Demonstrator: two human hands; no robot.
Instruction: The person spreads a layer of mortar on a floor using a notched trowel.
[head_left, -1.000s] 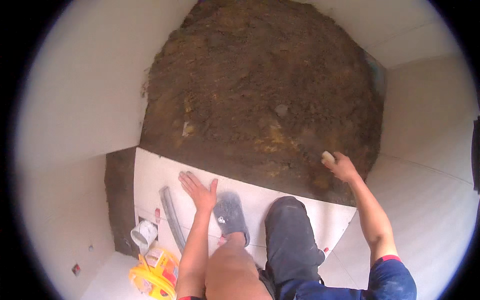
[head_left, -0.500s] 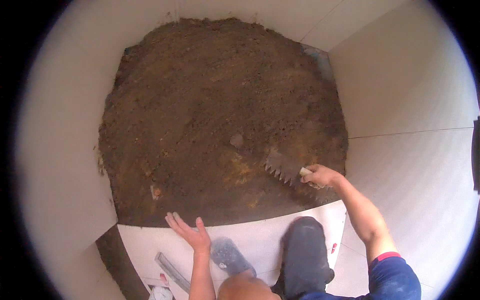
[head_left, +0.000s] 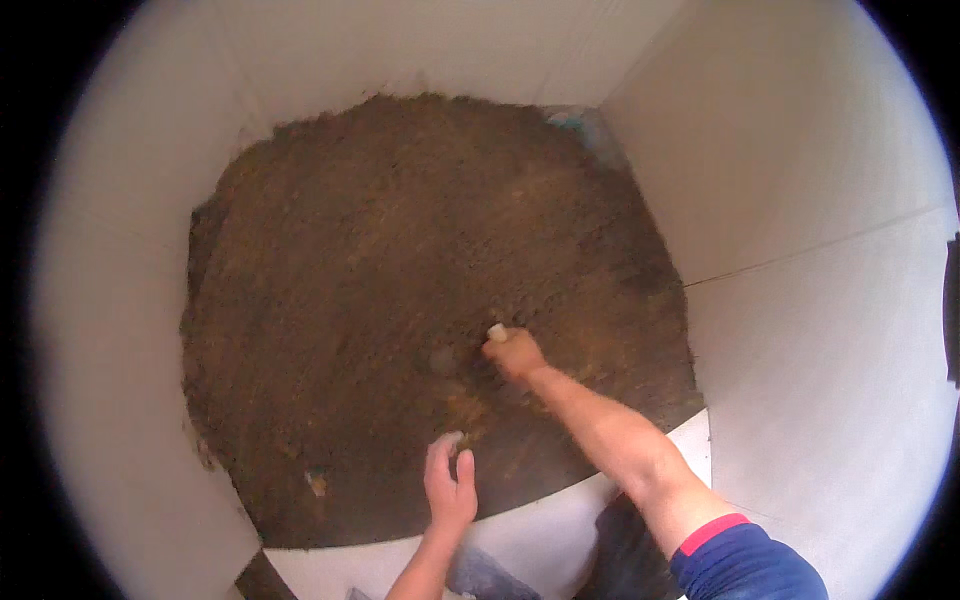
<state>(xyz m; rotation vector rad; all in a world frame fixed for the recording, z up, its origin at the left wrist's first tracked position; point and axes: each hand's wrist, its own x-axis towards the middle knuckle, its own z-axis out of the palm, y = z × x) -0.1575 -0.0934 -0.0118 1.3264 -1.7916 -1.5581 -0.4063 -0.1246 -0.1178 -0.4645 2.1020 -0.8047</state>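
Poking out of clenched right fingers (head_left: 494,350), pale handle (head_left: 498,332), left fingers (head_left: 439,458) loosely bent

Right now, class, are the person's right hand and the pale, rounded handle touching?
Touching. The head view shows the right hand closed around the pale, rounded handle, whose end sticks out of its grip.

The place is a room under construction, evidently a tiling site. Large pale wall tiles (head_left: 820,340), parted by a thin joint (head_left: 815,247) on the right, close in its left, far and right sides. Underfoot mostly lies a rough brown mortar-like bed (head_left: 400,230), met along its near edge by smooth white floor tiles (head_left: 546,530).
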